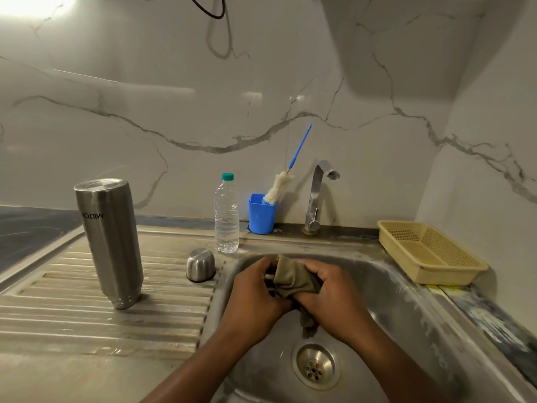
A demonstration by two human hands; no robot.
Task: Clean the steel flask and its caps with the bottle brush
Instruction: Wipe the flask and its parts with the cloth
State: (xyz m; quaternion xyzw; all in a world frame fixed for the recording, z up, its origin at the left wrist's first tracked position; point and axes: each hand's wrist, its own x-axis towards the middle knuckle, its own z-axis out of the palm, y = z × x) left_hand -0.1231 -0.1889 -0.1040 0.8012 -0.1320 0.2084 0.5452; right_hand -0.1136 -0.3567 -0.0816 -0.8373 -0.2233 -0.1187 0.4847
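Note:
The steel flask (109,239) stands upside down on the ribbed drainboard at the left. A steel cap (200,264) sits mouth down on the drainboard beside the sink. The bottle brush (283,181), blue handle and white bristles, leans in a blue cup (261,214) at the back. Over the sink basin (406,315), my left hand (252,298) and my right hand (334,298) both grip a brownish cloth (293,279) wrapped around a small dark object, which is mostly hidden.
A clear water bottle (226,216) with a green lid stands behind the cap. The tap (318,193) rises at the back of the sink. A yellow plastic basket (430,254) rests on the right rim. The drain (316,366) lies below my hands.

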